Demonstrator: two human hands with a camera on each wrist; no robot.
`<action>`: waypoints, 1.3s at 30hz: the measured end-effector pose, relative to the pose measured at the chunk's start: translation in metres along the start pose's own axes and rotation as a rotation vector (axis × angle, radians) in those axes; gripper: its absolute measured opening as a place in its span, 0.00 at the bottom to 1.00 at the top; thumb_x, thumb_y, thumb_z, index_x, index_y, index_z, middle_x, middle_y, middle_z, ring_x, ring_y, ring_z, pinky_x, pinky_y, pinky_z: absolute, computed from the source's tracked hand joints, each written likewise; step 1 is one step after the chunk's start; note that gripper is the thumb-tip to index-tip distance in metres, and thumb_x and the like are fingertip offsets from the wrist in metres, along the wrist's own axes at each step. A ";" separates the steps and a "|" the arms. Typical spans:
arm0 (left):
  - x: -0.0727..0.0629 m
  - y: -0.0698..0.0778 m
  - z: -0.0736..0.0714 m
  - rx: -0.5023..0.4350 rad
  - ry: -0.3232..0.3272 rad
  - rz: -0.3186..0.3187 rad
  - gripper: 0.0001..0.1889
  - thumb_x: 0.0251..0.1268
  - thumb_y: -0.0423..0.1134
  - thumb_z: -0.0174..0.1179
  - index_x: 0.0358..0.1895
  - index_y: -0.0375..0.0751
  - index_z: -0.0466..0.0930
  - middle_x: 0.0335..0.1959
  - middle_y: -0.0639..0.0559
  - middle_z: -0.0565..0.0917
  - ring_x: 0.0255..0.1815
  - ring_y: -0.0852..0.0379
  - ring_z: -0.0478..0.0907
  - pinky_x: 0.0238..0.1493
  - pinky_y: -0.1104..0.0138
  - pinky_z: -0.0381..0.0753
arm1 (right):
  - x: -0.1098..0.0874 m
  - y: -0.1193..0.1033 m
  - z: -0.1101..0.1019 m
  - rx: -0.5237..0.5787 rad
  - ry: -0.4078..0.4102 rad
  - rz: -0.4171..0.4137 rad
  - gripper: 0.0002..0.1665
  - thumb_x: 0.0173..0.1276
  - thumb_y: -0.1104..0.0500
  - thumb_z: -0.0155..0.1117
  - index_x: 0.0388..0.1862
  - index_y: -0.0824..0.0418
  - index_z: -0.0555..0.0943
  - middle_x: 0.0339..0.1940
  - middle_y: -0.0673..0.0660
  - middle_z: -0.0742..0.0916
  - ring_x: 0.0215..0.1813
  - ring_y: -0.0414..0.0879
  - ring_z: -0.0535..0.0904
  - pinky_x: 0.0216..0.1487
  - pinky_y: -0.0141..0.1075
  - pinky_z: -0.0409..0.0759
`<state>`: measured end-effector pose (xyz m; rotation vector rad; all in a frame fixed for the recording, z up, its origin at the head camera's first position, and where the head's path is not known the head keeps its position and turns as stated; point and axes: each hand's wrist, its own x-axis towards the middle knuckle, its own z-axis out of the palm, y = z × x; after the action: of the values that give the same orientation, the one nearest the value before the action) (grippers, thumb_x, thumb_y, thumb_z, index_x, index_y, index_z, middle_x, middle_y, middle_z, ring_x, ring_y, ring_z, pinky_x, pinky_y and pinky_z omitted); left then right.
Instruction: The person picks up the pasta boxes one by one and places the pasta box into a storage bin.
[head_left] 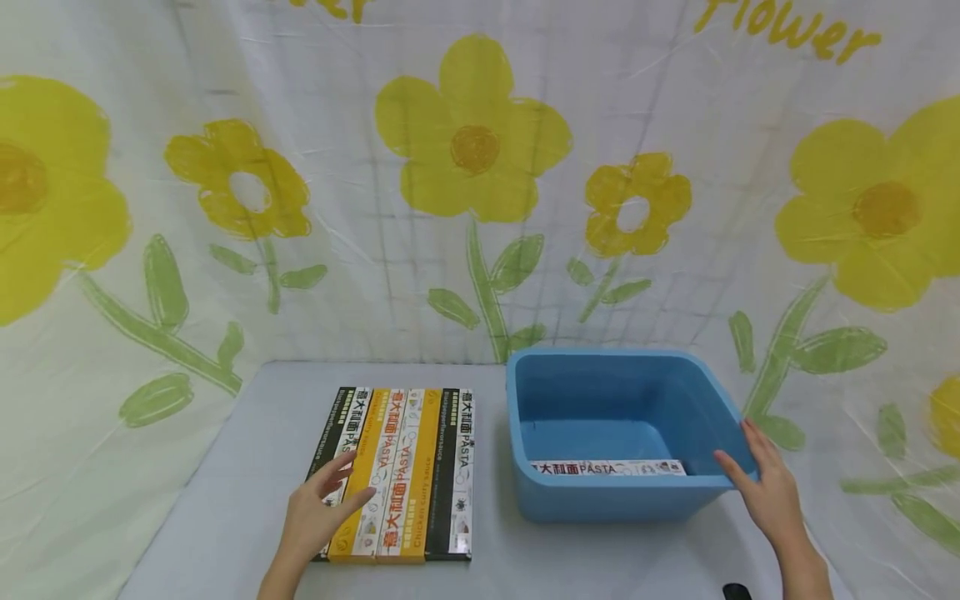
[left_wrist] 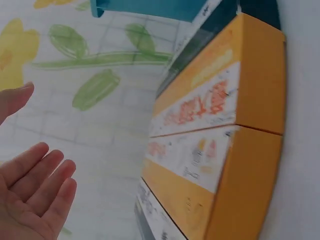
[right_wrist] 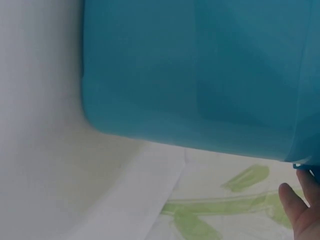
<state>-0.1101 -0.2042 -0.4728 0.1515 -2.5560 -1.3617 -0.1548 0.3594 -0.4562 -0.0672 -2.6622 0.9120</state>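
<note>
Blue plastic bin [head_left: 615, 504] on tabletop [head_left: 225, 500], one pasta box [head_left: 607, 468] inside, lying flat along the bin's near wall, white printed "PASTA" side up. Left of the bin, well apart from that box: four more pasta boxes lying side by side in a tight row, black pepper sauce box [head_left: 448, 483] nearest the bin, then two orange chicken curry sauce boxes [head_left: 420, 475], then another black pepper sauce box [head_left: 333, 429] farthest from it. Left hand [head_left: 318, 504] well left of the bin, over the near left part of the row; thumb and fingers apart, holding nothing; contact with the boxes unclear. Right hand [head_left: 768, 483] at the bin's right near corner, clamped on the rim, thumb on the inner side, fingers outside. Dark object [head_left: 737, 592], mostly cut off, nearer the camera than the bin, toward its right; can't tell what. Flower-print curtain [head_left: 345, 317] behind the bin.
</note>
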 end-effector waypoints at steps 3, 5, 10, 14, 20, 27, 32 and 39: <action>-0.005 -0.013 -0.002 0.057 -0.055 -0.086 0.42 0.53 0.42 0.73 0.69 0.30 0.64 0.66 0.29 0.69 0.63 0.32 0.69 0.61 0.47 0.70 | -0.001 0.000 0.000 -0.001 0.001 0.007 0.43 0.74 0.47 0.54 0.76 0.71 0.52 0.75 0.74 0.57 0.73 0.74 0.49 0.62 0.72 0.50; -0.006 -0.024 -0.005 0.110 -0.087 -0.130 0.50 0.51 0.47 0.74 0.72 0.28 0.56 0.69 0.26 0.62 0.67 0.29 0.62 0.63 0.43 0.65 | -0.002 0.000 0.000 0.000 0.006 0.009 0.43 0.74 0.47 0.54 0.75 0.72 0.52 0.74 0.74 0.57 0.73 0.74 0.49 0.62 0.72 0.50; -0.006 -0.054 -0.010 0.224 -0.178 -0.231 0.66 0.45 0.55 0.75 0.74 0.21 0.37 0.72 0.20 0.47 0.71 0.25 0.47 0.67 0.39 0.53 | -0.002 -0.002 0.000 0.009 0.010 0.009 0.43 0.74 0.48 0.54 0.75 0.72 0.53 0.74 0.74 0.57 0.72 0.75 0.49 0.62 0.72 0.50; -0.006 -0.075 -0.014 0.240 -0.187 -0.312 0.68 0.45 0.57 0.74 0.72 0.18 0.33 0.70 0.16 0.44 0.70 0.21 0.44 0.67 0.38 0.49 | -0.001 -0.003 0.000 0.013 0.005 0.008 0.43 0.74 0.47 0.53 0.76 0.71 0.52 0.75 0.74 0.57 0.73 0.75 0.49 0.62 0.72 0.49; -0.011 -0.091 -0.019 0.232 -0.208 -0.361 0.70 0.44 0.57 0.75 0.71 0.17 0.32 0.68 0.13 0.43 0.69 0.18 0.41 0.66 0.35 0.46 | 0.000 -0.003 0.000 0.014 0.000 0.001 0.43 0.74 0.48 0.54 0.76 0.71 0.51 0.75 0.74 0.56 0.73 0.74 0.48 0.63 0.72 0.49; -0.016 -0.095 -0.019 0.182 -0.293 -0.284 0.71 0.39 0.49 0.80 0.71 0.17 0.32 0.70 0.17 0.44 0.70 0.23 0.46 0.67 0.40 0.52 | -0.001 -0.003 -0.001 0.006 -0.008 0.018 0.43 0.75 0.47 0.53 0.76 0.71 0.51 0.75 0.74 0.55 0.73 0.74 0.48 0.62 0.72 0.49; -0.017 -0.095 -0.018 0.147 -0.336 -0.231 0.73 0.32 0.43 0.82 0.71 0.16 0.32 0.71 0.18 0.43 0.71 0.24 0.46 0.68 0.41 0.51 | -0.002 -0.004 -0.001 0.007 0.012 0.009 0.43 0.74 0.48 0.54 0.76 0.71 0.52 0.75 0.74 0.57 0.73 0.74 0.48 0.63 0.72 0.49; -0.021 -0.098 -0.013 0.140 -0.222 -0.093 0.68 0.25 0.41 0.84 0.70 0.17 0.46 0.66 0.21 0.63 0.64 0.30 0.64 0.65 0.43 0.60 | -0.004 -0.003 0.000 0.019 0.036 0.003 0.42 0.74 0.49 0.54 0.75 0.71 0.54 0.74 0.74 0.58 0.73 0.73 0.49 0.63 0.71 0.49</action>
<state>-0.0888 -0.2653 -0.5500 0.1534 -2.8636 -1.2966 -0.1509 0.3560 -0.4554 -0.0826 -2.6204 0.9287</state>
